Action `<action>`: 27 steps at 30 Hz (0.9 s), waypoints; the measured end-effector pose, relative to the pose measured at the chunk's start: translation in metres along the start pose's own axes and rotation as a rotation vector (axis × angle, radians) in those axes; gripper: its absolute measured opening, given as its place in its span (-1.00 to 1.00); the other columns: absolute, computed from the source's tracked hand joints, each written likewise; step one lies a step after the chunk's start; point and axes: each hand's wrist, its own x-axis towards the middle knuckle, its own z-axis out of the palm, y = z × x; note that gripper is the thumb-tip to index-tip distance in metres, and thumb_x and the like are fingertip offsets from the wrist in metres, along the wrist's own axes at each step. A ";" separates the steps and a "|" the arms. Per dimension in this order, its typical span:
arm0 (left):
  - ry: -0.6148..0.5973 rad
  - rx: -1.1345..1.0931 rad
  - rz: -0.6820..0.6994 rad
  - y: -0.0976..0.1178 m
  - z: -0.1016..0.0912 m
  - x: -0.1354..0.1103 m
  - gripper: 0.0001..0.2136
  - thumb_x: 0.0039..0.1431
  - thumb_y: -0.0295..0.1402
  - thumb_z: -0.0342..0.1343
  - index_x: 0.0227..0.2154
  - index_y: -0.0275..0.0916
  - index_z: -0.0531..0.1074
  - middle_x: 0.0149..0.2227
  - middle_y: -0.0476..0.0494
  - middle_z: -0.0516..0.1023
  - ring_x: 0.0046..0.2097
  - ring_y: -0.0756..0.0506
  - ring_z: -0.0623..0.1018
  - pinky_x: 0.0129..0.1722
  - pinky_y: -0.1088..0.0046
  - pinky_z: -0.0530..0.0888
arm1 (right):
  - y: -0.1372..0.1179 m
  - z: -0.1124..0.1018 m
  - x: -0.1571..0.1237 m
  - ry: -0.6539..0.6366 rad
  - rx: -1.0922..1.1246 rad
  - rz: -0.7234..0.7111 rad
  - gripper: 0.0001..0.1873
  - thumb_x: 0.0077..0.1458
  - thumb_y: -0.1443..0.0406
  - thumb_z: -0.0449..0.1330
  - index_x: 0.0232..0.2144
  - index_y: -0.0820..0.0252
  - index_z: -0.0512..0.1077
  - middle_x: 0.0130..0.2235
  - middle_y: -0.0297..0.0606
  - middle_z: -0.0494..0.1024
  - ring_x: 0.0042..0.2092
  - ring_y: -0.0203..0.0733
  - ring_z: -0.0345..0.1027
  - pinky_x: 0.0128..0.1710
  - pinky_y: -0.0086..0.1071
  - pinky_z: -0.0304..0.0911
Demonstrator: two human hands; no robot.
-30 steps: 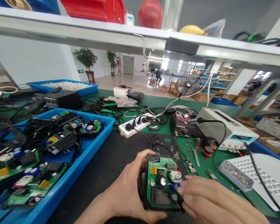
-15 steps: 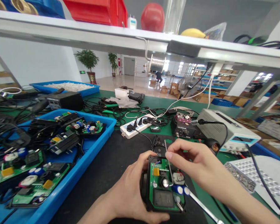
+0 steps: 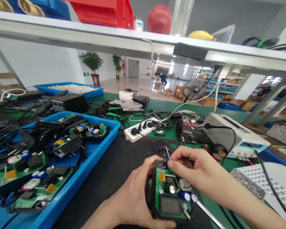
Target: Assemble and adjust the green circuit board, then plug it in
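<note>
Head cam: left hand (image 3: 133, 200) is wrapped around a black housing with a green circuit board (image 3: 170, 198) in it, held low over the dark mat on the worktop (image 3: 114, 165). Right hand (image 3: 195, 168) has its fingers (image 3: 175, 160) pinched on a thin metal pin (image 3: 171, 168), tip down on the board. Blue tray (image 3: 85, 165) of more boards sits to the left, and a white power strip (image 3: 140, 130) is further back.

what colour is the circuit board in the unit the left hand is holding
Green, set in a black housing; the circuit board shows best in the head view, cradled by the left hand.
</note>
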 end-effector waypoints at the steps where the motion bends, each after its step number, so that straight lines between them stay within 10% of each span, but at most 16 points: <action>1: -0.003 -0.001 -0.006 0.000 0.000 0.000 0.14 -0.32 -0.07 0.57 0.32 -0.08 0.05 0.17 -0.21 0.46 0.15 -0.33 0.53 0.32 0.07 0.41 | -0.001 0.000 -0.001 0.008 -0.025 -0.012 -0.69 0.24 0.05 0.20 -0.37 0.15 0.51 -0.42 -0.36 0.46 -0.36 -0.21 0.27 -0.38 -0.34 0.14; 15: -0.002 -0.040 -0.022 0.006 -0.002 0.003 0.08 -0.34 -0.17 0.57 0.28 -0.07 0.10 -0.02 -0.08 0.56 -0.01 -0.26 0.59 0.18 0.16 0.50 | -0.005 0.006 -0.012 0.114 -0.057 -0.149 -0.78 0.33 0.23 0.15 -0.40 0.10 0.38 -0.46 -0.47 0.36 -0.41 -0.30 0.22 -0.45 -0.42 0.13; 27: 0.000 -0.114 0.036 0.009 -0.003 0.005 0.05 -0.35 -0.21 0.57 0.25 -0.09 0.13 -0.06 -0.03 0.61 -0.08 -0.20 0.63 0.07 0.32 0.53 | 0.013 0.001 -0.053 0.406 -0.491 -0.810 -0.91 0.34 0.37 0.26 -0.16 0.07 0.45 -0.29 -0.40 0.63 -0.33 -0.32 0.54 -0.30 -0.51 0.47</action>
